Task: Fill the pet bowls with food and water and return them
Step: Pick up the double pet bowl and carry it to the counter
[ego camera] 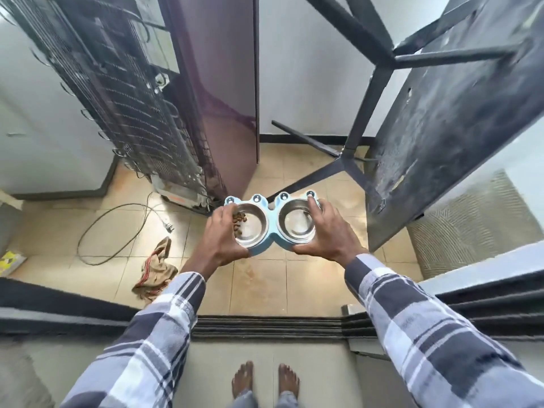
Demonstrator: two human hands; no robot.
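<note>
We grip the feeder [269, 228] with both hands [221, 235] [328, 231]; kibble [239, 220] in, water [295, 223] seemingly in; returning it remains.

Two-bowl feeder [272, 228] in both hands

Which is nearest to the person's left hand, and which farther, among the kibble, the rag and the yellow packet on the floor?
From the left hand:
1. Kibble, in the bowl under its fingers.
2. Rag, on the floor to its left.
3. Yellow packet, at the far left edge.
</note>
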